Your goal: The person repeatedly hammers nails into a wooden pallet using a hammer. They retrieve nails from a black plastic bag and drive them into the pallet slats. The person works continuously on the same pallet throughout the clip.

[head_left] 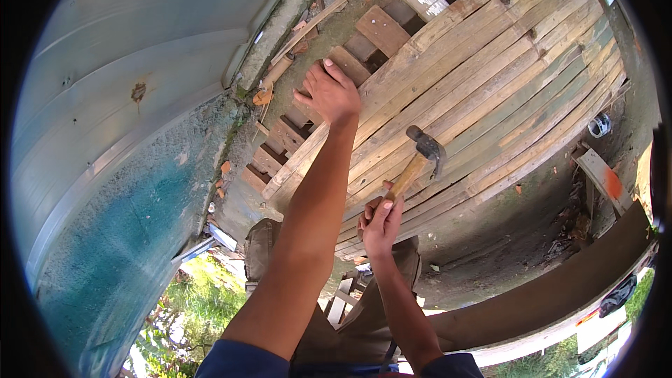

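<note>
My left hand (330,92) reaches forward and presses on the near-left end of a panel of long wooden slats (490,77), fingers spread over a slat end. My right hand (381,220) is closed around the wooden handle of a claw hammer (421,154), whose dark metal head is raised just above the slats. The panel of weathered planks, some tinted green, runs from the lower middle up to the upper right. Short cross boards (381,28) stick out from under it at the top left.
A curved corrugated metal sheet (126,84) and a blue-painted wall fill the left side. Loose wood scraps (602,175) lie on the dirt ground at the right, near a long brown beam (560,287). Grass shows at the bottom left.
</note>
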